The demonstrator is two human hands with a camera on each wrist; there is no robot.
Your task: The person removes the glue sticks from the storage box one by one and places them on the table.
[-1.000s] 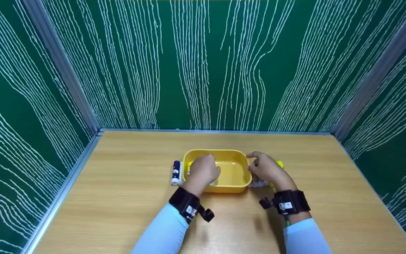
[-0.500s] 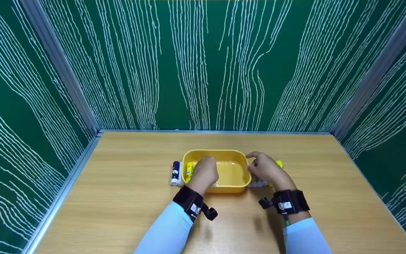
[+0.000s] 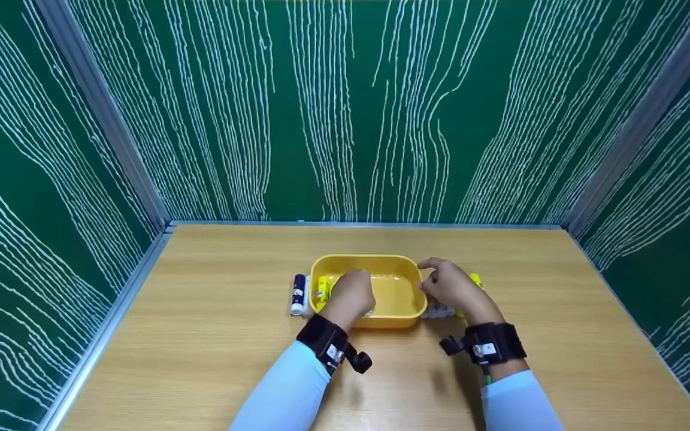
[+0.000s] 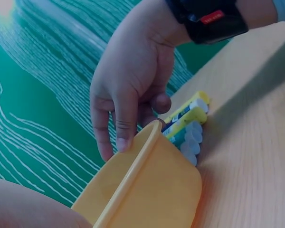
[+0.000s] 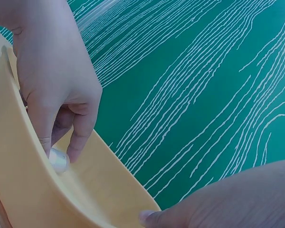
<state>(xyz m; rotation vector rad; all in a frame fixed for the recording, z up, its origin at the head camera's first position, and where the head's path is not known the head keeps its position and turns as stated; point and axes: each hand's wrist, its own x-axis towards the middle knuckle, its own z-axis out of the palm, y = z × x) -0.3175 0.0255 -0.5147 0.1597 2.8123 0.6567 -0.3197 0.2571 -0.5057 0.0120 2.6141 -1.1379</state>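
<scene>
A yellow plastic bin (image 3: 381,322) stands on the table. Inside it, my left hand (image 3: 352,294) points down and pinches a glue stick with a whitish cap (image 5: 60,160); most of that stick is hidden by the fingers. A yellow glue stick (image 3: 322,291) lies in the bin's left end, beside this hand. My right hand (image 3: 453,286) holds the bin's right rim between thumb and fingers, which the left wrist view also shows.
Left of the bin lie a dark blue glue stick (image 3: 297,293) and a pale one (image 3: 306,294). Several more glue sticks (image 4: 192,135), yellow and clear-capped, lie beside the right wall, partly under the right hand. Green walls with white lines (image 3: 345,120) enclose the wooden table (image 3: 213,335).
My left hand has shifted a little to the right inside the bin, uncovering the yellow glue stick at the left end. The right hand stays at the rim.
</scene>
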